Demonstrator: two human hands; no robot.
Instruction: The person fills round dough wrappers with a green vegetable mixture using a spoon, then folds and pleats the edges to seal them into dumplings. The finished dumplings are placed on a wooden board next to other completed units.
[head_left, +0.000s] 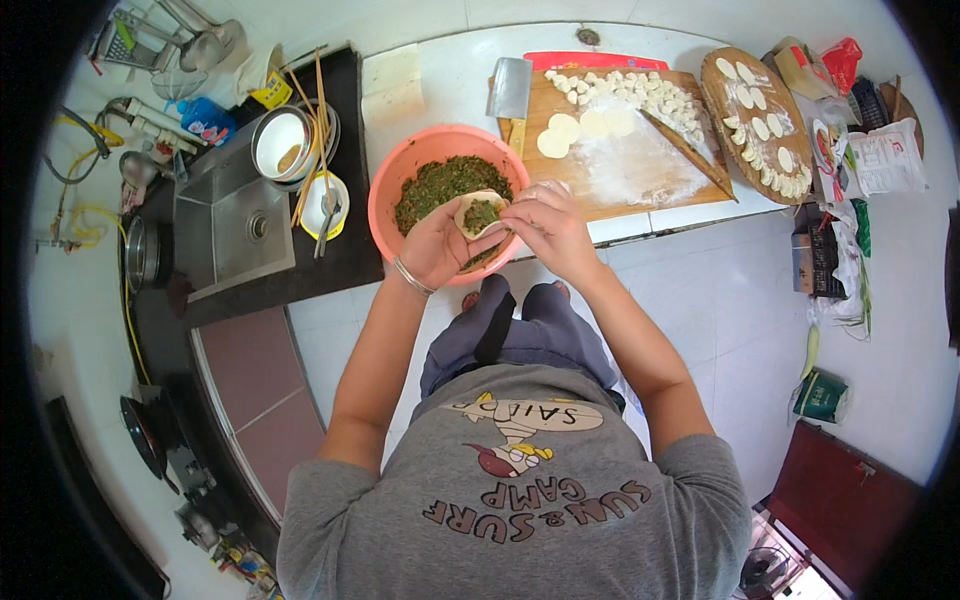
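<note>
A dumpling wrapper (pixel 467 222) with a mound of green filling (pixel 481 215) lies open across the fingers of my left hand (pixel 437 243), which wears a bracelet at the wrist. From the right, my right hand (pixel 550 228) pinches the wrapper's edge. Both hands are over the near side of a pink bowl (pixel 381 205) that holds chopped green filling (pixel 450 180). Right of the bowl, a floured wooden board (pixel 600 205) bears flat round wrappers (pixel 558 135), many small dough pieces (pixel 660 100) and a rolling pin (pixel 688 155).
A cleaver (pixel 511 88) lies beside the board's left edge. At the right, a round wooden board (pixel 735 70) carries wrappers and finished dumplings (pixel 790 183). The sink (pixel 235 235) is at the left, with stacked bowls (pixel 283 143), chopsticks (pixel 322 100) and a small yellow-white bowl (pixel 338 205) beside it.
</note>
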